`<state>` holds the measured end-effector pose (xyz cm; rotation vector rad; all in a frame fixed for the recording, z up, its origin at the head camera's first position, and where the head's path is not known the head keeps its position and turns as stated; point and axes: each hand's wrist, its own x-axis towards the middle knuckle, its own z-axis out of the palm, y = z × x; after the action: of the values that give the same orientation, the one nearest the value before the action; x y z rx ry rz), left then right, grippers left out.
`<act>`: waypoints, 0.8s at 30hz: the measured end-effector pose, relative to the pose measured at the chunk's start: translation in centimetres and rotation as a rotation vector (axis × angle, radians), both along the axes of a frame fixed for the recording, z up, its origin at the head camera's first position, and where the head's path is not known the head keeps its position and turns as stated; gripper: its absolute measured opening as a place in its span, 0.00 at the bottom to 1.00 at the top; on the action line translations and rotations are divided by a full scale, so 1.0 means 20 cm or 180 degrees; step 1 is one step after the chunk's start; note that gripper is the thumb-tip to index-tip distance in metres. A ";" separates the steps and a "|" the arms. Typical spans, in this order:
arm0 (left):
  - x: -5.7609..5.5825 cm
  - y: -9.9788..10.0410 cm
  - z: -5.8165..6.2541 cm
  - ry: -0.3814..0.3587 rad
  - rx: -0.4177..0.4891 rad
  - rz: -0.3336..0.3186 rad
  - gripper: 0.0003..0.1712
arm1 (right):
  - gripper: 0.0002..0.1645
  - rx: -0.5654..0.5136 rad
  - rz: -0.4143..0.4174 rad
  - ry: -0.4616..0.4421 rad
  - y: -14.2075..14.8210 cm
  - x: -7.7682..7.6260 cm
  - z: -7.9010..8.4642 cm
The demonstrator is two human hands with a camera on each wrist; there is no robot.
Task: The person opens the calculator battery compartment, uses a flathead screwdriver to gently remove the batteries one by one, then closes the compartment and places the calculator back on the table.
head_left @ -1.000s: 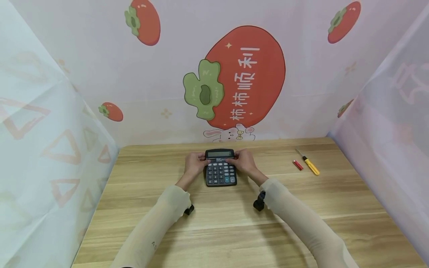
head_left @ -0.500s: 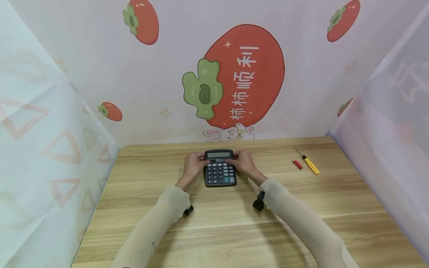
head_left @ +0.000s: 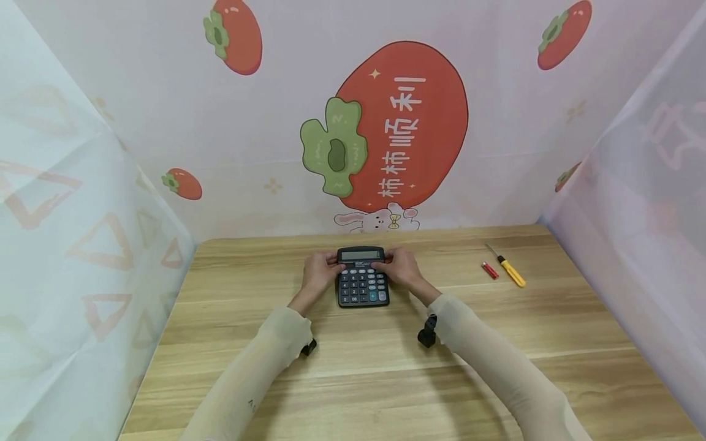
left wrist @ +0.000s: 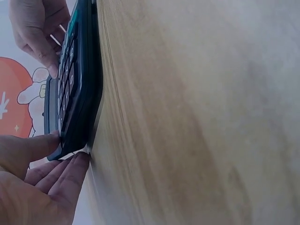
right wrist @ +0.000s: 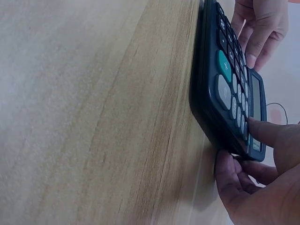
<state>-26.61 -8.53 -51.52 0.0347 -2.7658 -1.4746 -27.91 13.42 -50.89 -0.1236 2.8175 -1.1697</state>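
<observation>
A black calculator (head_left: 363, 286) lies near the back middle of the wooden table, its display at the far end. My left hand (head_left: 318, 269) pinches its upper left side, thumb on the front face and fingers at the edge and underside. On the opposite side my right hand (head_left: 404, 268) pinches the upper right in the same way. In the right wrist view the calculator (right wrist: 206, 89) shows its green plus key, and its display end appears a little raised off the table. Fingertips of the left hand (left wrist: 47, 187) touch the tabletop beneath the edge in the left wrist view.
A yellow-handled screwdriver (head_left: 513, 273) lies at the back right, with a small red cylinder like a battery (head_left: 489, 271) beside it. White sheeting with printed persimmons (head_left: 419, 122) rises behind the table (head_left: 364, 380) and along both sides.
</observation>
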 end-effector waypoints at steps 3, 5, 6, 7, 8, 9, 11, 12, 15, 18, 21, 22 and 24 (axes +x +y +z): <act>0.00 -0.01 0.00 0.0019 -0.0014 -0.0040 0.20 | 0.15 -0.0001 0.0009 -0.0041 0.00 0.00 0.00; 0.00 -0.01 0.00 0.0038 -0.0021 -0.0060 0.20 | 0.15 -0.0013 0.0022 -0.0048 0.01 0.00 0.00; 0.00 -0.01 0.00 0.0047 -0.0024 -0.0074 0.20 | 0.15 -0.0015 0.0036 -0.0049 0.01 0.00 0.00; 0.00 -0.02 0.00 0.0057 -0.0030 -0.0086 0.21 | 0.16 -0.0016 0.0044 -0.0053 0.01 0.00 0.01; 0.00 -0.02 0.00 0.0056 -0.0030 -0.0093 0.21 | 0.16 -0.0009 0.0058 -0.0054 0.02 0.00 0.01; 0.00 -0.02 0.00 0.0062 -0.0042 -0.0101 0.21 | 0.16 -0.0014 0.0069 -0.0066 0.02 -0.01 0.01; 0.00 -0.03 0.00 0.0071 -0.0085 -0.0129 0.21 | 0.16 0.0004 0.0100 -0.0076 0.02 -0.01 0.01; 0.01 -0.03 0.00 0.0077 -0.0125 -0.0143 0.21 | 0.16 0.0031 0.0128 -0.0065 0.03 -0.01 0.01; 0.01 -0.05 0.01 0.0101 -0.0307 -0.0159 0.20 | 0.17 0.0146 0.0225 0.0023 0.04 0.00 0.01; 0.02 -0.07 0.01 0.0152 -0.0536 -0.0156 0.20 | 0.19 0.0325 0.0327 0.0171 0.05 0.00 0.02; 0.03 -0.09 0.01 0.0216 -0.0753 -0.0175 0.23 | 0.22 0.0588 0.0403 0.0312 0.07 0.01 0.03; 0.03 -0.10 0.01 0.0243 -0.0827 -0.0179 0.24 | 0.24 0.0691 0.0426 0.0360 0.08 0.01 0.03; 0.03 -0.12 0.01 0.0298 -0.0933 -0.0224 0.26 | 0.25 0.0928 0.0487 0.0479 0.09 0.02 0.04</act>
<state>-25.94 -10.91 -51.41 -0.1308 -2.8991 -1.0375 -27.56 15.29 -50.04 -0.4128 3.0059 -0.7383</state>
